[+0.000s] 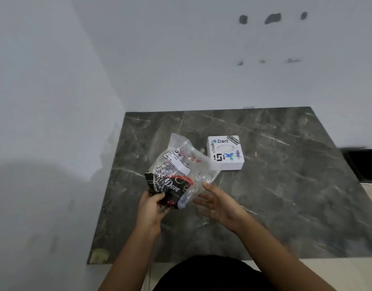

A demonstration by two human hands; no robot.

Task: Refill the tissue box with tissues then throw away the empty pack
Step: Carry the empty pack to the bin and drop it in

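Note:
A crumpled clear plastic tissue pack (181, 166) with a black "Dove" print and a white label hangs above the dark marble table (286, 196). My left hand (152, 206) grips its lower black end. Just right of the pack, my right hand (216, 201) is held with fingers spread, its fingertips at the pack's clear edge. The white square tissue box (225, 153), covered in stickers with an oval slot on top, stands on the table behind and to the right of the pack. White tissue shows in the slot.
The table sits in a corner between two pale walls (55, 101). A dark opening (363, 164) lies at the right beyond the table edge. A cream floor (370, 194) shows at the right and front.

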